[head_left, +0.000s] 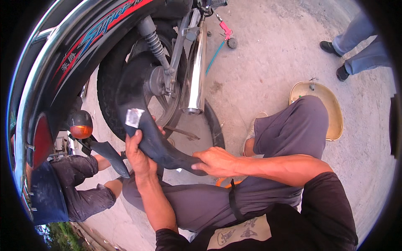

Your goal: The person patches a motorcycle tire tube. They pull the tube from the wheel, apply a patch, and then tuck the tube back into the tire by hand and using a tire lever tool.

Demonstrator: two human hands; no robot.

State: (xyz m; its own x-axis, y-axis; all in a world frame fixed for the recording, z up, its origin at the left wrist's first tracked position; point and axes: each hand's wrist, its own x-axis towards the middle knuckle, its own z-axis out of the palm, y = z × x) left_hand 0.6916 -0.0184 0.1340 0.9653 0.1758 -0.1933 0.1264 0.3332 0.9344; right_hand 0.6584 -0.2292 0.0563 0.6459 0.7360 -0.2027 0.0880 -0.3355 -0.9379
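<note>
L hand (pixel 142 161) and R hand (pixel 217 162) of a seated person, fingers of both clamped on a limp blk rubber inner tube (pixel 155 143) w/ silvery rectangular patch (pixel 134 118), by the blk-tyred rear wheel (pixel 109 100) of a blk-and-red motorbike (pixel 63 88). L thumb is just below the patch; R grips the tube's lower end. Beyond: shiny chrome exhaust (pixel 195 83); pink hand tool (pixel 226 31) w/ teal hose on grey concrete ground (pixel 259 54); tan oval basin (pixel 336 121) nr R knee.

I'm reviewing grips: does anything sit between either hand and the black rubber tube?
Nothing visible does. The left hand holds the black rubber tube just below its pale patch, and the right hand grips it farther right; both touch it directly.
</note>
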